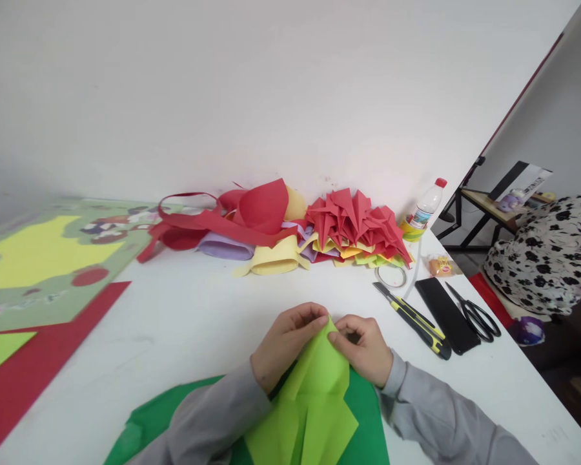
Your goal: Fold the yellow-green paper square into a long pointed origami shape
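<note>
A sheet of lime-green paper [319, 381], partly folded, rises to a narrow tip at its far end and spreads into flaps toward me. My left hand [290, 339] pinches that tip between thumb and fingers. On the other side of the tip, my right hand [365, 345] has its thumb and fingers closed on the paper's right edge. Beneath the lime paper and my left sleeve lies a larger dark green sheet [368, 426]. The near end of the lime paper runs out of view at the bottom.
Folded red paper shapes [351, 223] and curled red sheets [261, 210] lie along the wall. To the right are a utility knife [416, 323], a black flat object [448, 313], scissors [477, 316], a tape roll [390, 276] and a bottle [428, 205]. Large sheets [97, 300] cover the left.
</note>
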`<state>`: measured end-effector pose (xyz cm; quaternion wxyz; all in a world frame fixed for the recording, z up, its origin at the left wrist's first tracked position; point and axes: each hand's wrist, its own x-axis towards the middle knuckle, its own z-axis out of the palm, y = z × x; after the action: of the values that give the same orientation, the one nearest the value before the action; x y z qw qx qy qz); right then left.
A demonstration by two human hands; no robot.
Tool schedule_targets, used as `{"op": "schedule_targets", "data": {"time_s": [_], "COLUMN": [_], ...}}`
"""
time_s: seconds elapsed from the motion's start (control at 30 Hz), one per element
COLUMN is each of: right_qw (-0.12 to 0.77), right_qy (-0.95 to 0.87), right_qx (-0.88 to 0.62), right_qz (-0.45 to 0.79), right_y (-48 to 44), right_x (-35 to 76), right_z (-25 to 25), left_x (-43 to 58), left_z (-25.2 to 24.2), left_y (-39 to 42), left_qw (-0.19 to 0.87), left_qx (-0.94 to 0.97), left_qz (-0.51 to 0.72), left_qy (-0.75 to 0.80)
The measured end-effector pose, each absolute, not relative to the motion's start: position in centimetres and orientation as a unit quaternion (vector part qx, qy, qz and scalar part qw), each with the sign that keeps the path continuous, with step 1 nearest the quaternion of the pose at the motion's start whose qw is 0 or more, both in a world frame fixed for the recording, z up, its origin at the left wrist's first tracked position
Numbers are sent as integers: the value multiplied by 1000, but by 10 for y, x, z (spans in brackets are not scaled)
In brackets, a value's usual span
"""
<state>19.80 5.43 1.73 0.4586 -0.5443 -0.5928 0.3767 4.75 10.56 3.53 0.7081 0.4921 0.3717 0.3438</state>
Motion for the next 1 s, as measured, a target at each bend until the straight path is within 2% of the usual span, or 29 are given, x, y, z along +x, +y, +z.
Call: {"op": "schedule_targets", "data": {"time_s": [1.0], "right_qw": [438], "right_qy": [-607], "right_qx": [-551], "right_qz": [370], "right_y": [54], "right_x": [198], "right_z": [17], "left_x": [51], "left_z": [37], "left_y": [104], "left_qw": [708], "left_qx": [467], "left_qz": [355], "left_qy": [394]}}
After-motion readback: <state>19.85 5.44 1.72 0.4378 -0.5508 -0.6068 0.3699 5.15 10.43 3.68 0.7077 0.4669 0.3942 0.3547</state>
